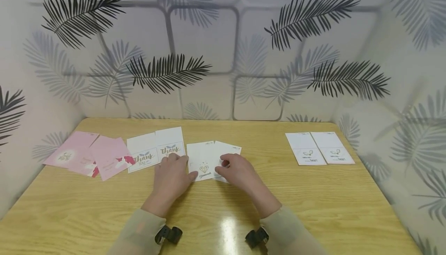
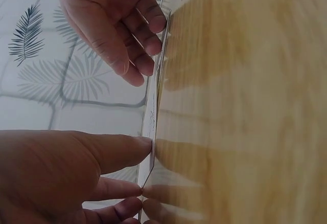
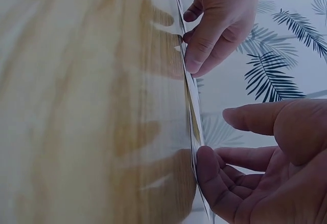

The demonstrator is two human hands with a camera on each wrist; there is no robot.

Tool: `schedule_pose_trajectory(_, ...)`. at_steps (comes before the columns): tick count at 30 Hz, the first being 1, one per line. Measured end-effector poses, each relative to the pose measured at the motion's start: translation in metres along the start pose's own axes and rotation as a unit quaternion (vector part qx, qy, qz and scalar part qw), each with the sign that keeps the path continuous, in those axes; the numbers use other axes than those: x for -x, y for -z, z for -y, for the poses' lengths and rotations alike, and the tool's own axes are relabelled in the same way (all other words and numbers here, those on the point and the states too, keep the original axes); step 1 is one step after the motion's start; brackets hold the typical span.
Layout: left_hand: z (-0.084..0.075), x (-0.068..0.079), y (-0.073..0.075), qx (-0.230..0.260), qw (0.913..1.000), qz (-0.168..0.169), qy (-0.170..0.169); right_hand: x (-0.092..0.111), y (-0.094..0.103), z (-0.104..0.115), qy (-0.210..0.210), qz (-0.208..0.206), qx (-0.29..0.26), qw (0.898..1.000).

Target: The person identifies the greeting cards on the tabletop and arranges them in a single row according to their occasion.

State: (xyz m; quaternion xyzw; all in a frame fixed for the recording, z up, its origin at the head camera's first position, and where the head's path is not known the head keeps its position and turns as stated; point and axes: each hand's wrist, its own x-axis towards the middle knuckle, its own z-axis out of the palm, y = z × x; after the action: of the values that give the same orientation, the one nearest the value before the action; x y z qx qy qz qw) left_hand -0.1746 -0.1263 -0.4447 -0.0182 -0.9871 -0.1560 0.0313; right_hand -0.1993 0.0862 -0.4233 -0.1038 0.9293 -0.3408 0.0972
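A white card with a gold diamond and "Diamonds" lettering [image 1: 202, 156] lies in the middle of the table in the head view. It overlaps another white card [image 1: 228, 147], slightly turned, on its right. My left hand [image 1: 170, 179] rests on the left side of the diamond card, its thumb pressing the lower edge. Its fingertips reach over a white "Thank You" card [image 1: 172, 135]. My right hand [image 1: 241, 173] touches the right-hand card with loosely bent fingers. In the right wrist view its thumb stands apart from the fingertips, and the card edges show a slight gap.
A second "Thank You" card [image 1: 142, 159] lies at left, beside several overlapping pink cards [image 1: 109, 160]. Two white cards with green lettering, one left [image 1: 306, 148] and one right [image 1: 332, 147], lie at the right. A leaf-patterned wall [image 1: 223, 45] backs the wooden table [image 1: 216, 224].
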Motion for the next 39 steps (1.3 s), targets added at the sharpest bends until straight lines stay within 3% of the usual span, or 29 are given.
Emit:
schedule_pose_trajectory(2,0.0,0.0,0.0,0.001,1.0,0.001,0.0,-0.002,-0.001,-0.002,0.005,0.003,0.005,1.0)
schedule_pose_trajectory(8,-0.001,0.001,0.0,0.007,1.0,0.004,0.003,-0.042,-0.025,-0.045,0.059,0.0,0.019,0.998)
schedule_pose_trajectory(14,-0.002,0.0,-0.001,0.007,1.0,0.002,-0.001,-0.068,-0.041,-0.074,0.058,0.008,0.005,0.998)
schedule_pose_trajectory(22,-0.004,0.0,-0.002,-0.007,0.9999,0.003,-0.007,-0.048,-0.028,-0.051,0.058,0.018,-0.005,0.998)
schedule_pose_trajectory(25,-0.005,0.0,-0.002,-0.013,0.9999,0.001,-0.006,-0.052,-0.03,-0.053,0.045,0.025,-0.013,0.999)
schedule_pose_trajectory(32,-0.006,0.0,-0.002,-0.018,0.9997,-0.006,-0.012,-0.015,-0.004,-0.013,-0.029,0.035,-0.122,0.991)
schedule_pose_trajectory(39,-0.007,0.0,-0.003,-0.017,0.9998,-0.007,-0.01,-0.007,-0.001,-0.001,-0.057,0.009,-0.131,0.99)
